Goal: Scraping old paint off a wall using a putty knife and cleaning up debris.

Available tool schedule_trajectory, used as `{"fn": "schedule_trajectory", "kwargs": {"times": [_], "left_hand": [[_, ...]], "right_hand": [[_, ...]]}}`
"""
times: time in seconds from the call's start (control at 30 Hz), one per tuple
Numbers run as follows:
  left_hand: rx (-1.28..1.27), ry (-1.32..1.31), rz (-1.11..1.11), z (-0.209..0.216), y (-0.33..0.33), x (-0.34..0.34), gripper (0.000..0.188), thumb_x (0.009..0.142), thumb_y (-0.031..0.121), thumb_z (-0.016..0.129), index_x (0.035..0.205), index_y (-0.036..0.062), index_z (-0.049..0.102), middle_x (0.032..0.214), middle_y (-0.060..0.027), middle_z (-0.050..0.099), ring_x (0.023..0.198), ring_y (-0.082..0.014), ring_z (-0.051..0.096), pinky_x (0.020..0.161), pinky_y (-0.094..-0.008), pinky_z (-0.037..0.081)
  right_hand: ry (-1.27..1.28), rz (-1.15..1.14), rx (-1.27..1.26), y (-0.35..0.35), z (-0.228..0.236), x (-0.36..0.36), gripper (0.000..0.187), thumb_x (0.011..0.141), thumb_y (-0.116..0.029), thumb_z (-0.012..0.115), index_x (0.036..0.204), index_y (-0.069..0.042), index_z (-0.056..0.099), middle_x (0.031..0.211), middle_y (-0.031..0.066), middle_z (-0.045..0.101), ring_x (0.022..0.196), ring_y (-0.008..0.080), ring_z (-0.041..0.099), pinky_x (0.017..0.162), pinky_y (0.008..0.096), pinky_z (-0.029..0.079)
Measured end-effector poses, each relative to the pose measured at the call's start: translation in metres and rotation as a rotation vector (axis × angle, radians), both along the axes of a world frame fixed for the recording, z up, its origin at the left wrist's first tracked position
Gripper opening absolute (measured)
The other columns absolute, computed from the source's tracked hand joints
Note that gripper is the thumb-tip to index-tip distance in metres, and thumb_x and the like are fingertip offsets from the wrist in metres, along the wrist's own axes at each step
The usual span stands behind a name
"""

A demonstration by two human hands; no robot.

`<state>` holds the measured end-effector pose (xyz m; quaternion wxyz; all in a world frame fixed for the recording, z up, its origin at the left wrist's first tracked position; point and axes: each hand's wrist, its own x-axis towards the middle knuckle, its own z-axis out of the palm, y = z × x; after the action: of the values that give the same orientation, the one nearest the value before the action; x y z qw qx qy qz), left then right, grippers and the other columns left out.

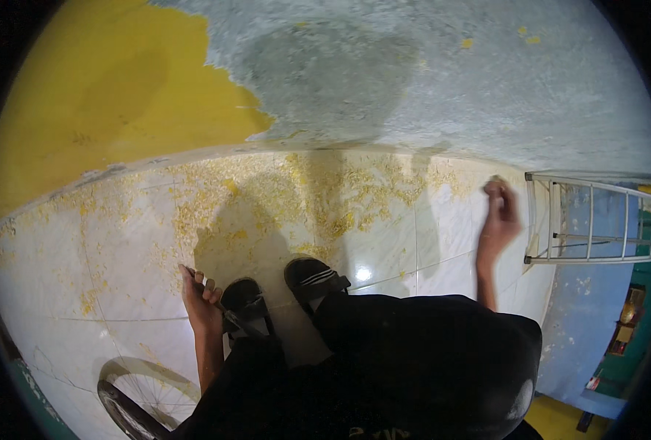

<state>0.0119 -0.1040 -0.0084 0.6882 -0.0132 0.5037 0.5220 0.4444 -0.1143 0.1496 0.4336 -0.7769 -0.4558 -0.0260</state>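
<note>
My left hand [203, 299] hangs low beside my black sandals [243, 299], its fingers curled. A dark, narrow shape shows by its palm, against the sandal; I cannot make out what it is or whether I hold it. Out to the right, above the tiles, my right hand [500, 216] is raised with its fingers bent inward and somewhat blurred. What it holds, if anything, does not show. In front of me stands a wall with yellow paint [112, 95] on the left and bare grey plaster [443, 88] from the middle rightward, the boundary ragged.
Pale yellow paint flakes [296, 192] litter the white tile floor [142, 293] along the wall's foot. A metal ladder [593, 220] stands at the right beside a blue wall [578, 308]. A bicycle wheel [123, 407] is at the lower left, near my left forearm.
</note>
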Motion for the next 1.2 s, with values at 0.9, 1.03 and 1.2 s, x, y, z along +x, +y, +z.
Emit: {"fn": "schedule_trajectory", "kwargs": {"times": [0.9, 1.03, 1.2], "left_hand": [[0.039, 0.093, -0.198, 0.034, 0.025, 0.047, 0.029, 0.096, 0.035, 0.044, 0.081, 0.0105, 0.042, 0.065, -0.0023, 0.049, 0.043, -0.0082, 0.041, 0.039, -0.0221, 0.034], [0.047, 0.1, -0.207, 0.037, 0.034, 0.05, 0.027, 0.096, 0.034, 0.044, 0.083, 0.0105, 0.043, 0.066, -0.0024, 0.05, 0.044, -0.0082, 0.041, 0.04, -0.0222, 0.035], [0.07, 0.027, -0.202, 0.033, 0.036, 0.045, 0.027, 0.095, 0.035, 0.046, 0.085, 0.0098, 0.044, 0.066, -0.0026, 0.051, 0.044, -0.0084, 0.042, 0.042, -0.0225, 0.036]], "right_hand": [[-0.248, 0.71, -0.684, 0.065, -0.194, -0.096, 0.016, 0.083, -0.006, 0.053, 0.095, 0.003, 0.056, 0.11, 0.0216, 0.054, 0.101, 0.0376, 0.052, 0.085, 0.041, 0.045], [-0.308, 0.711, -0.545, 0.074, -0.193, -0.091, 0.016, 0.075, 0.002, 0.053, 0.091, 0.005, 0.055, 0.102, 0.0223, 0.056, 0.092, 0.0364, 0.057, 0.079, 0.0398, 0.049], [0.122, 0.548, -0.581, 0.087, -0.172, -0.102, 0.013, 0.08, -0.003, 0.06, 0.091, 0.003, 0.064, 0.086, 0.0157, 0.065, 0.073, 0.0244, 0.065, 0.068, 0.0304, 0.053]]}}
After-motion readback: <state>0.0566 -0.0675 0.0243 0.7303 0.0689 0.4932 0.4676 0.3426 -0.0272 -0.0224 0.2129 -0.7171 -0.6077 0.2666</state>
